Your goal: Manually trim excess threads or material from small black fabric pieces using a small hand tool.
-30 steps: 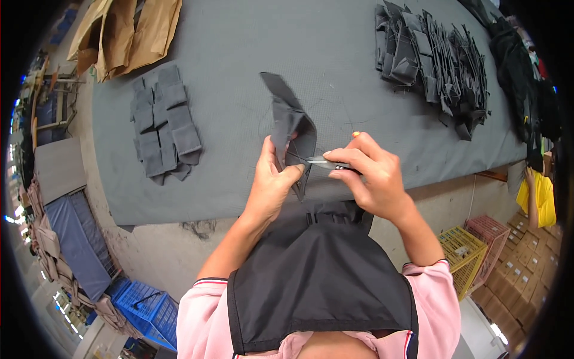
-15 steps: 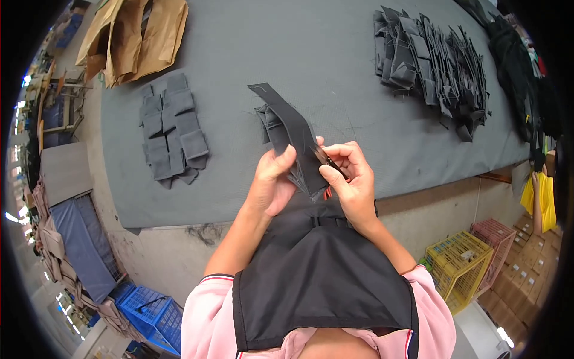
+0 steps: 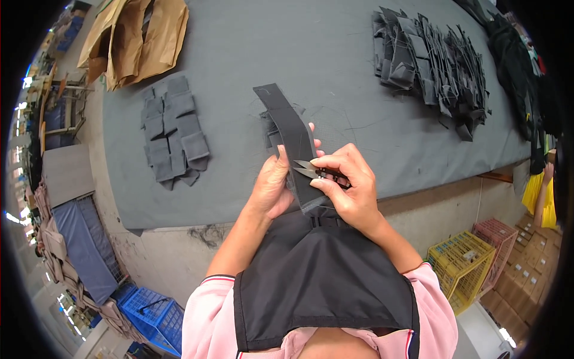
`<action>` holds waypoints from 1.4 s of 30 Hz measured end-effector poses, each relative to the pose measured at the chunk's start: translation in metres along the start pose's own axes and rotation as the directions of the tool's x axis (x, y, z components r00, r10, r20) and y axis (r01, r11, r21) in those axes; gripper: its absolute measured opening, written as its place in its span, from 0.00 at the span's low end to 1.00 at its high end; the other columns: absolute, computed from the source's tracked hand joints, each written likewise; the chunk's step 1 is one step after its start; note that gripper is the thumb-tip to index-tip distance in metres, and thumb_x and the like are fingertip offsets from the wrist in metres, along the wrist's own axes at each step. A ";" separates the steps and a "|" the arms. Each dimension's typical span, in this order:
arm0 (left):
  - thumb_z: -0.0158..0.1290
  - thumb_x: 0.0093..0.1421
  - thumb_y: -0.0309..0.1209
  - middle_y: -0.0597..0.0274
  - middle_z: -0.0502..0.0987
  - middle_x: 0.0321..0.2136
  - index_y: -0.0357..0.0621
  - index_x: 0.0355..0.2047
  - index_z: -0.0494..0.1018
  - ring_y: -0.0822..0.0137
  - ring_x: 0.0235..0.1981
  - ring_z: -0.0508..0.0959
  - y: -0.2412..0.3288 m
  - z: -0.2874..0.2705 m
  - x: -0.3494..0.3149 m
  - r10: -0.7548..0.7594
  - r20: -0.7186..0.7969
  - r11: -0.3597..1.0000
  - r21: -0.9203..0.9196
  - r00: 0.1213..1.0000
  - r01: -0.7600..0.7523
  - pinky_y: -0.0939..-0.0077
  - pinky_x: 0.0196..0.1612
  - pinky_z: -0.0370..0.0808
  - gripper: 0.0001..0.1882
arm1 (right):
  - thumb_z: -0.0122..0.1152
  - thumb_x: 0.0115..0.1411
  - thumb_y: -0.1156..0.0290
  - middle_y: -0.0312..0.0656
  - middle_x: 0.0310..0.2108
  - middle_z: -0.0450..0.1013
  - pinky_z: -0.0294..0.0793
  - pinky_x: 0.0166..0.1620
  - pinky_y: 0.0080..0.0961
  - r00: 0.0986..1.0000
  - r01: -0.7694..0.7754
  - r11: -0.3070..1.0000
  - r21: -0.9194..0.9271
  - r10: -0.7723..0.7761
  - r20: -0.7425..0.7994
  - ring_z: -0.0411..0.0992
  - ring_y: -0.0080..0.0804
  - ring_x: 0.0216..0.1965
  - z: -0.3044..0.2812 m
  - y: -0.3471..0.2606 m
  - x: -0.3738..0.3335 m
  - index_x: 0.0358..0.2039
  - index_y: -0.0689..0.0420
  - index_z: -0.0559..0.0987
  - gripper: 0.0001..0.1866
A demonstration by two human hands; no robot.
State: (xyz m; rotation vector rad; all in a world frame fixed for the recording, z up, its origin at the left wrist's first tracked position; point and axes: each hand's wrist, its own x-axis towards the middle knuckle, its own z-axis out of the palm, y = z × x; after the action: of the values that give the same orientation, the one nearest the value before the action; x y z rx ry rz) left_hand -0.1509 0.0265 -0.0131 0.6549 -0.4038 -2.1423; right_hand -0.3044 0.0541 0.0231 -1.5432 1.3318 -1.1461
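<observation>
My left hand (image 3: 273, 182) grips a dark grey fabric strip (image 3: 288, 122), its thumb on the near side and some fingertips showing past the right edge. The strip slants from the table's middle toward my apron. My right hand (image 3: 353, 185) holds black thread snips (image 3: 317, 171) whose two pointed blades are parted and lie over the strip's face. Behind the strip, partly hidden by it, are more small grey fabric pieces (image 3: 271, 128) with frayed edges. Loose threads are scattered on the table around them.
The table has a grey cloth cover (image 3: 239, 36). On it lie a stack of folded grey pieces (image 3: 175, 131) at left, a large frayed pile (image 3: 430, 66) at right and a brown paper bag (image 3: 134, 42) at far left. Blue (image 3: 152, 317) and yellow crates (image 3: 460, 269) stand below.
The snips have swung from the strip's right edge to across its face, blades now parted and pointing left. The strip has turned flatter toward me. My left hand keeps its hold.
</observation>
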 end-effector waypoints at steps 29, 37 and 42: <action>0.42 0.65 0.46 0.54 0.73 0.47 0.32 0.49 0.67 0.64 0.48 0.72 0.015 -0.011 0.001 0.064 -0.055 0.998 -0.016 0.996 -0.065 0.66 0.53 0.69 0.26 | 0.68 0.39 0.76 0.37 0.22 0.68 0.67 0.24 0.25 0.956 0.287 0.922 -0.261 -0.262 0.130 0.68 0.32 0.20 -0.002 0.001 -0.013 0.30 0.57 0.78 0.13; 0.42 0.65 0.46 0.54 0.73 0.46 0.31 0.49 0.67 0.63 0.48 0.72 0.017 -0.012 0.000 0.054 -0.057 0.998 -0.017 0.997 -0.055 0.66 0.53 0.69 0.27 | 0.68 0.39 0.77 0.37 0.22 0.68 0.66 0.23 0.26 0.954 0.298 0.913 -0.279 -0.298 0.041 0.67 0.32 0.20 -0.005 0.004 -0.020 0.30 0.57 0.78 0.14; 0.42 0.65 0.46 0.53 0.73 0.47 0.31 0.49 0.67 0.63 0.49 0.72 0.015 -0.007 0.001 0.072 -0.040 0.997 -0.017 0.997 -0.073 0.66 0.53 0.69 0.27 | 0.68 0.39 0.77 0.37 0.22 0.68 0.66 0.23 0.25 0.951 0.307 0.910 -0.279 -0.283 0.124 0.67 0.32 0.20 -0.005 0.001 -0.016 0.30 0.57 0.78 0.13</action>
State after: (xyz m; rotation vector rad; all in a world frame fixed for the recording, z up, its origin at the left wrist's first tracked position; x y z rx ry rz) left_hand -0.1378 0.0165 -0.0115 0.6612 -0.3806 -2.0593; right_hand -0.3098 0.0703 0.0216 -2.0453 1.2875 -1.0840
